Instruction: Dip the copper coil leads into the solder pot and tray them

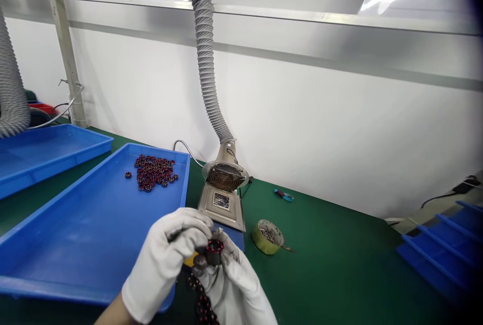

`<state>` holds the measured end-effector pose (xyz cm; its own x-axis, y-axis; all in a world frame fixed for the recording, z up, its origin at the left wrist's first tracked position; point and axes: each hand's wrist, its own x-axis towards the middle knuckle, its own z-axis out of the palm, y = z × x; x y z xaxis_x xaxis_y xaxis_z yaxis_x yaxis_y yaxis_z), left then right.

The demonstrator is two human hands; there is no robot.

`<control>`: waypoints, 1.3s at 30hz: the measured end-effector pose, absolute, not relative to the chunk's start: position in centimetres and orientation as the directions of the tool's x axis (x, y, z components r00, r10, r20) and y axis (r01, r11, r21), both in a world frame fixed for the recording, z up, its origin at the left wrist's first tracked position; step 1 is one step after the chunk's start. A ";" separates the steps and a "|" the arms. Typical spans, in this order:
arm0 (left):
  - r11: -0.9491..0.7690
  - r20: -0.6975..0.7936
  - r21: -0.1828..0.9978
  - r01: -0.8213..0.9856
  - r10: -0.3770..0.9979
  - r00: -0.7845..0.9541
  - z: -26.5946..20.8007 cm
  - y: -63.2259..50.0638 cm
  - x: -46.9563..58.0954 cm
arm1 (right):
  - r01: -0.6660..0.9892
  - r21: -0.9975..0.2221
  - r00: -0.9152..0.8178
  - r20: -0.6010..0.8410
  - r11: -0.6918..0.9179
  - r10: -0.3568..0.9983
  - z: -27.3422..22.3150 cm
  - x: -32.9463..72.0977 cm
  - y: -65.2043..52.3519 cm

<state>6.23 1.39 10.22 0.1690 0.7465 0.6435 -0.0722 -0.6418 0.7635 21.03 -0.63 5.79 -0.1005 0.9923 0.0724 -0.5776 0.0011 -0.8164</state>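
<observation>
My right hand (237, 274), in a white glove, holds a small dark ring-shaped coil (215, 254) with red windings around its top. From the left, my gloved left hand (169, 249) reaches to the coil's edge, thumb and fingers pinched together. A dark bit shows between those fingers, too unclear to name. Below the hands lies a cluster of similar red-and-black coils (204, 302), partly hidden by the right glove. Behind the fingers, a small yellow thing (190, 260) peeks out.
A blue tray (94, 229) at left holds many small coils (154, 171); another blue tray (56, 149) stands beyond. Ahead is a metal solder pot (222, 204) under a ducted hood (224, 159). A round tin (267, 237), cutters (283, 194) and blue racks (441, 249) stand right.
</observation>
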 end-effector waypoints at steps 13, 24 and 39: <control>-0.363 0.403 0.886 -0.287 0.911 0.091 10.3 0.5 7.8 | -0.494 -0.860 0.005 0.139 0.123 0.990 6.7 20.5 -1.3; -0.510 0.527 0.848 -0.144 0.780 0.337 10.9 0.3 7.0 | -0.520 -0.842 0.054 0.135 0.143 0.989 6.3 20.3 -2.8; -0.236 0.257 0.966 -0.104 0.848 0.464 12.2 0.0 5.9 | -0.499 -0.865 -0.031 0.079 0.053 0.996 6.3 23.3 -1.4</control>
<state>5.94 0.00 12.16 0.4640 0.8476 0.2574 -0.1040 -0.2365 0.9661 23.25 -1.44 6.25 -0.0308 0.9964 0.0786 -0.4989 0.0528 -0.8650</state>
